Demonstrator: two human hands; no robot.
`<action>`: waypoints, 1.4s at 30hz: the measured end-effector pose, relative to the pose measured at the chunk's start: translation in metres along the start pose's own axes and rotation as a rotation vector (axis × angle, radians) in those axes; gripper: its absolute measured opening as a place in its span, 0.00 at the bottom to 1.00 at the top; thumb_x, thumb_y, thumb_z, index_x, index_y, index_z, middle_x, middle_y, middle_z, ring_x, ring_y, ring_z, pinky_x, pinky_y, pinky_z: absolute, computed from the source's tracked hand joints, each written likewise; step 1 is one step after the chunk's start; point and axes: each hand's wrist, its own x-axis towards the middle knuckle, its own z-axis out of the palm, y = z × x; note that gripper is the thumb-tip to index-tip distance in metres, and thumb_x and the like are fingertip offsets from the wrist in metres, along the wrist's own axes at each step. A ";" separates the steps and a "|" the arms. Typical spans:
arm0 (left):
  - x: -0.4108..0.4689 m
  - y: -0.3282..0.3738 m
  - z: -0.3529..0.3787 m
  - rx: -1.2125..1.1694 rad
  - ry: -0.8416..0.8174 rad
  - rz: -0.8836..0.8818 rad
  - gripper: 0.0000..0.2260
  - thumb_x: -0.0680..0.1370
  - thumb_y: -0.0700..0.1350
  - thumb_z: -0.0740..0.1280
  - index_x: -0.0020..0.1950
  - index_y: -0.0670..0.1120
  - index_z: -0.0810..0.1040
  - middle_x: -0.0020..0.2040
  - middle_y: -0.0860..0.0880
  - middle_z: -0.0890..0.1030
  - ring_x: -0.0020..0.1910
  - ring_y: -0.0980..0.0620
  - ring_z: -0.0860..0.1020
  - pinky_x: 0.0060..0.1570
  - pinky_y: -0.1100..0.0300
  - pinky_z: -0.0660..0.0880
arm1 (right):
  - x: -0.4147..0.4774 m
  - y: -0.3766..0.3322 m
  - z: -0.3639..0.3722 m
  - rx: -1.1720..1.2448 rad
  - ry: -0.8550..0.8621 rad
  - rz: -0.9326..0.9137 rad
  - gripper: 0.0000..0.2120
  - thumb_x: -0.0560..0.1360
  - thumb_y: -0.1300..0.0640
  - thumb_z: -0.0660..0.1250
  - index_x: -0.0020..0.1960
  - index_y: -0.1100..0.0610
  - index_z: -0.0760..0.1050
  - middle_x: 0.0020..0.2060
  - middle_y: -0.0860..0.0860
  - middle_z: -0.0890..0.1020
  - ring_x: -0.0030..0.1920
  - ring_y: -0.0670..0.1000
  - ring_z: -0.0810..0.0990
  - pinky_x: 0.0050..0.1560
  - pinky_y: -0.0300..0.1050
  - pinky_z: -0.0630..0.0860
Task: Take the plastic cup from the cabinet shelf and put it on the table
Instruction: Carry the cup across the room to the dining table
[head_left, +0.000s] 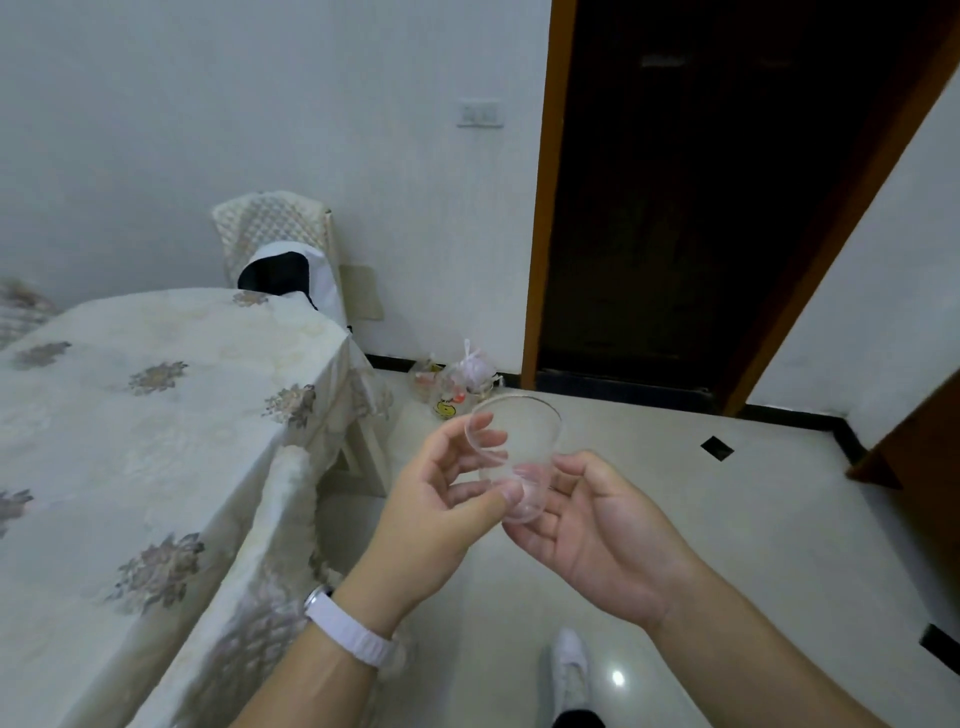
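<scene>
Since the thin plastic cup (519, 441) would likely buckle under a squeeze, we held it lightly in the air over the floor (701, 499), right of the cloth-covered surface (156, 415): our left hand (441, 504) pinched its wall between thumb and fingers, our right hand (602, 530), palm up, half-curled round its base.

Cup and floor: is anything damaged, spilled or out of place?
The cup looks whole and empty, just tilted between left hand and right hand. Only the bags on the floor by the doorway seem misplaced.

home | dining room (tiled) | clothed table (156, 415) | covered chair (275, 228)
</scene>
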 end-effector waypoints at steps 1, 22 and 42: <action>0.016 -0.005 -0.001 0.006 0.008 -0.008 0.25 0.66 0.45 0.75 0.63 0.52 0.75 0.57 0.48 0.81 0.57 0.47 0.79 0.50 0.56 0.79 | 0.016 -0.010 -0.002 -0.007 -0.009 0.013 0.18 0.71 0.54 0.64 0.55 0.63 0.75 0.52 0.63 0.81 0.46 0.57 0.81 0.54 0.51 0.77; 0.311 -0.040 -0.032 0.110 0.333 0.021 0.26 0.67 0.40 0.75 0.63 0.48 0.74 0.59 0.44 0.80 0.56 0.49 0.80 0.51 0.59 0.78 | 0.294 -0.223 0.039 -0.132 -0.228 0.224 0.31 0.68 0.54 0.66 0.68 0.68 0.69 0.64 0.67 0.76 0.58 0.61 0.77 0.62 0.54 0.73; 0.452 -0.067 -0.329 0.087 0.555 0.054 0.25 0.68 0.41 0.74 0.63 0.49 0.74 0.57 0.47 0.80 0.56 0.52 0.80 0.49 0.58 0.79 | 0.574 -0.176 0.264 -0.285 -0.344 0.341 0.30 0.69 0.54 0.67 0.68 0.67 0.70 0.65 0.67 0.74 0.58 0.60 0.77 0.59 0.52 0.76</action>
